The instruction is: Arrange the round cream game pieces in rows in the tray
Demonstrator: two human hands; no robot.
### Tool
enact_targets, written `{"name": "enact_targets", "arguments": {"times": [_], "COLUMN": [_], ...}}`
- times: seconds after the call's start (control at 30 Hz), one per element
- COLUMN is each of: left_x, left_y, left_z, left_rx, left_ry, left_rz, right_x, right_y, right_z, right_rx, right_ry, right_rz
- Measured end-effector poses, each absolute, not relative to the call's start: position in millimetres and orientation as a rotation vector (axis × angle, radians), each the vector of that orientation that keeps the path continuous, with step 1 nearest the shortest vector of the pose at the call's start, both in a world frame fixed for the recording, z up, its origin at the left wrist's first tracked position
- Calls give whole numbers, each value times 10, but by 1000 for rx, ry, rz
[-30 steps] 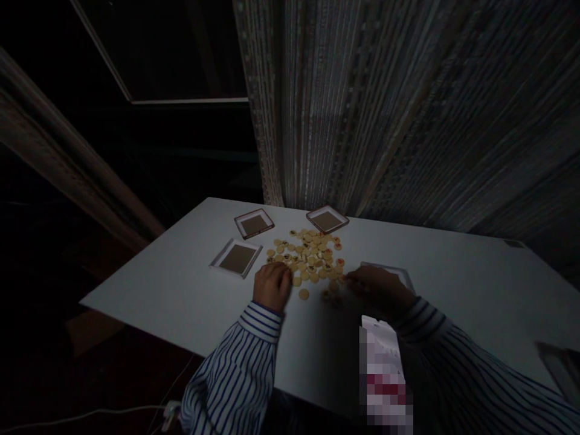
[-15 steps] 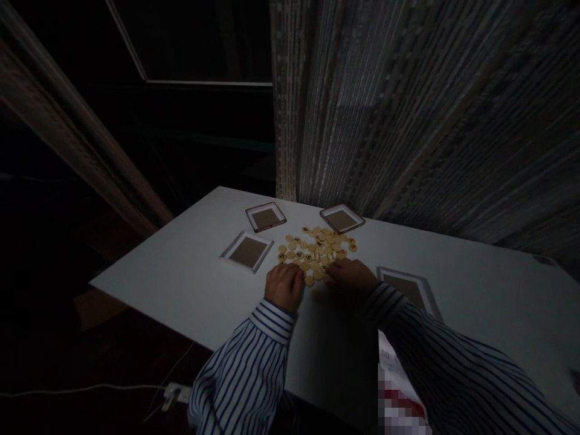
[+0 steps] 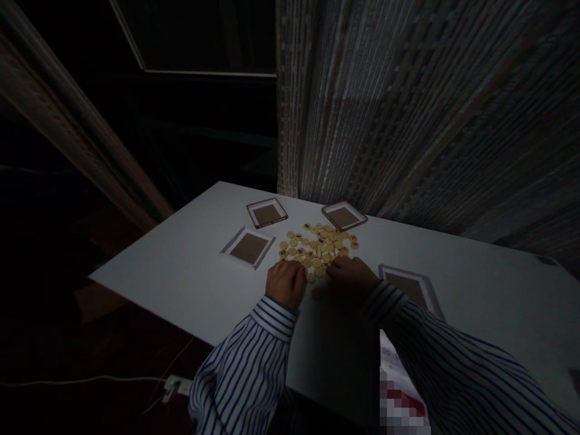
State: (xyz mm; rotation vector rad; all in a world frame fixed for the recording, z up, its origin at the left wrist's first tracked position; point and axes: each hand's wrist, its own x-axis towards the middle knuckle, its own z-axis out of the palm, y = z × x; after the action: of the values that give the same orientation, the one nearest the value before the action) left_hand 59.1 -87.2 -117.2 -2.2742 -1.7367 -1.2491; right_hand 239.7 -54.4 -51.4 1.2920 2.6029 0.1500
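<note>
Many round, yellowish Chinese chess pieces [image 3: 315, 244] lie loosely spread on the white table [image 3: 181, 260], some marked in black and some in red. My left hand [image 3: 284, 284] rests at the near left edge of the spread, its fingers curled in. At the near right edge, my right hand [image 3: 352, 277] has its fingers bent down among the pieces, in deep shadow. Whatever either hand holds is hidden by its knuckles. A single piece [image 3: 317, 292] sits between the wrists, closer to me than the others.
Around the pieces stand shallow square box parts: a white-rimmed one [image 3: 247, 247] at left, dark-rimmed ones [image 3: 267, 213] [image 3: 344, 215] behind, and another [image 3: 410, 287] beside my right wrist. A string curtain [image 3: 335, 121] hangs behind the table. A power strip [image 3: 177, 386] lies below left.
The view has shifted slightly, so the table sits a little higher in the picture. Both hands stay almost in place, still curled at the near edge of the pieces.
</note>
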Motion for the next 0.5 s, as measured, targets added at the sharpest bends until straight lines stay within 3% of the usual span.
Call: {"name": "enact_targets", "arguments": {"times": [0.5], "left_x": [802], "left_y": [-857], "left_z": [-932], "left_rx": [-2237], "left_ry": [-1629], "left_rz": [-1361], "right_x": [2424], "right_y": [-536], "right_z": [-527], "right_rx": [1258], "right_ry": [2648], "right_rz": [36]}}
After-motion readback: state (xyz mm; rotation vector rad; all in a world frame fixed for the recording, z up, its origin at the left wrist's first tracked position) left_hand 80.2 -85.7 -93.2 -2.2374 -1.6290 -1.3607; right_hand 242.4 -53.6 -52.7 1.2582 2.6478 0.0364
